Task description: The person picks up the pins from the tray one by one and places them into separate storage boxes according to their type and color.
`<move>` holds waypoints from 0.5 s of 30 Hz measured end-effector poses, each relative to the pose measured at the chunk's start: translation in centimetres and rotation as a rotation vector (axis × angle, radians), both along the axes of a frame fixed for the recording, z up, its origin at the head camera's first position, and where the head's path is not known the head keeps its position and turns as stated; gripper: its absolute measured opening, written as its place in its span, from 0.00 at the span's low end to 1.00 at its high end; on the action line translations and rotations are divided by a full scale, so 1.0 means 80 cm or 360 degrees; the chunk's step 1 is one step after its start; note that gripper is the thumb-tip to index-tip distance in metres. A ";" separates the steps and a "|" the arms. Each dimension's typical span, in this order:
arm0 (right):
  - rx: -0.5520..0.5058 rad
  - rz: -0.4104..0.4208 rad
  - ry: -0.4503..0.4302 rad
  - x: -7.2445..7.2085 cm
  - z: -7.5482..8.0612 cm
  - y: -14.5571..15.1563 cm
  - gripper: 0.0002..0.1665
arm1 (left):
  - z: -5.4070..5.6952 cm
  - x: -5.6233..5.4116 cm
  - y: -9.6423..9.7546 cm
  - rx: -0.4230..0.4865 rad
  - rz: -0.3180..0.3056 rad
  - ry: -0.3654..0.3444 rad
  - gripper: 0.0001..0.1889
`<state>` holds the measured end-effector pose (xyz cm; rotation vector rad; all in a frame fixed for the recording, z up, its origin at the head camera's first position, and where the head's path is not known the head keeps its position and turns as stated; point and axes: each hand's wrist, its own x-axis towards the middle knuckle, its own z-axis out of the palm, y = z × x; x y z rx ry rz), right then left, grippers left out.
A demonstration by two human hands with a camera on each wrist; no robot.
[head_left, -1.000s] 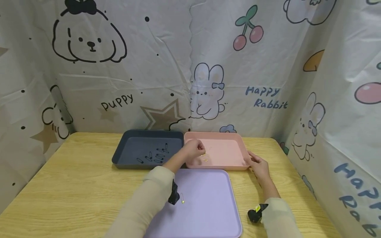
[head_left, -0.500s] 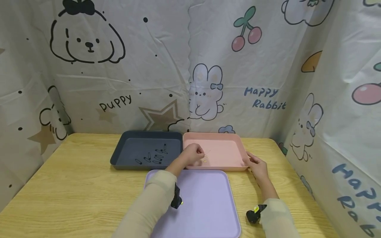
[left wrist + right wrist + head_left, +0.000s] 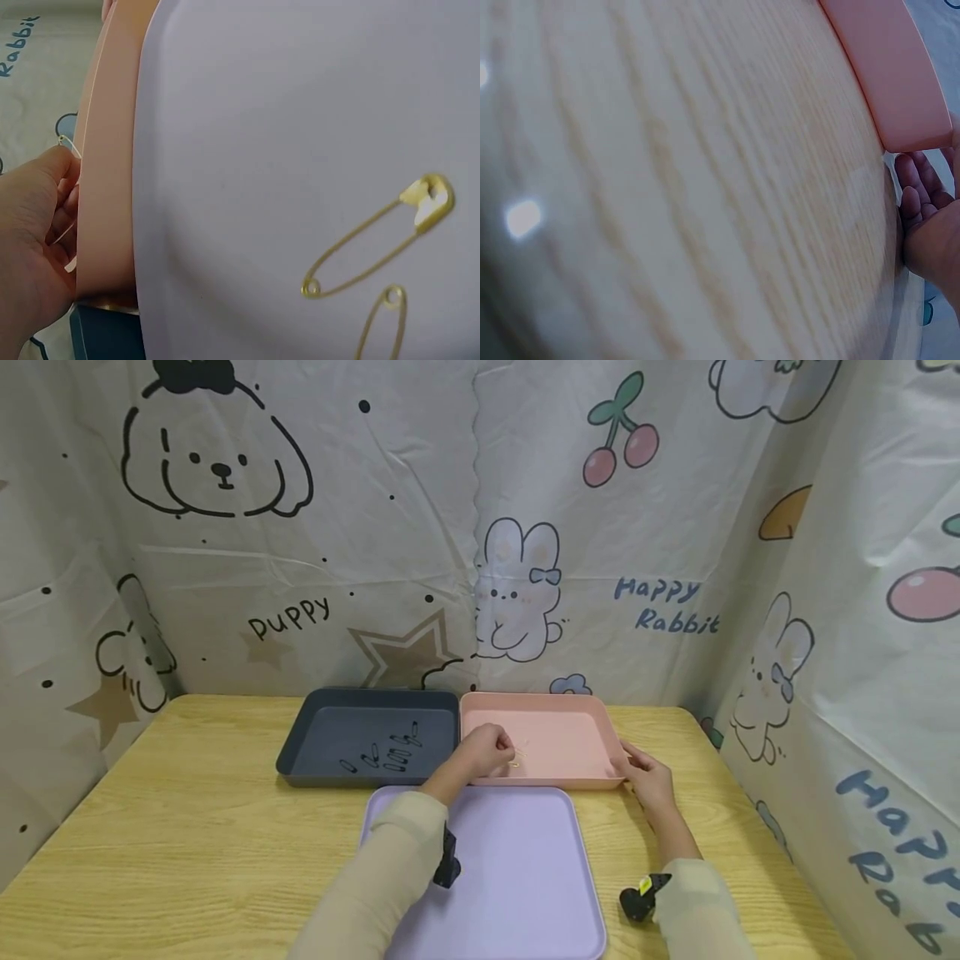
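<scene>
My left hand (image 3: 487, 750) is over the left front of the pink tray (image 3: 558, 739), thumb and fingers pinching a thin gold safety pin (image 3: 73, 148) seen in the left wrist view. Gold safety pins (image 3: 514, 763) lie in the tray beside the fingertips, partly hidden by the hand. My right hand (image 3: 651, 778) grips the tray's right front corner. In the left wrist view, a closed gold safety pin (image 3: 382, 236) rests on the purple tray (image 3: 262, 112), with part of a second one (image 3: 388, 311) below it. My left forearm hides both from the head view.
Left of the pink tray stands a dark grey tray (image 3: 330, 727) with several black safety pins (image 3: 397, 758) in it. The purple tray lies in front of both, on a wooden table (image 3: 187, 827). Printed curtains (image 3: 420, 527) enclose the back and sides.
My left hand has lowered slightly over the pink tray. The left forearm has shifted right and now covers the gold pin on the purple tray. My right hand keeps its hold.
</scene>
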<state>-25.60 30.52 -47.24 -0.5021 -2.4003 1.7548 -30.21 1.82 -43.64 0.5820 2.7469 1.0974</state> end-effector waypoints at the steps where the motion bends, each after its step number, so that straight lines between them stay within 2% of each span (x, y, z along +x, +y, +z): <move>1: -0.0003 0.0002 -0.0001 0.000 0.000 0.000 0.32 | 0.000 0.000 0.001 -0.0003 0.0003 -0.0003 0.04; 10: -0.0017 0.0001 -0.0008 -0.001 -0.004 0.002 0.31 | -0.003 0.002 0.010 0.0001 0.0035 -0.0096 0.04; 15: -0.0009 0.0012 -0.0017 0.001 -0.001 0.001 0.32 | -0.006 0.000 0.011 -0.0029 0.0017 -0.0083 0.04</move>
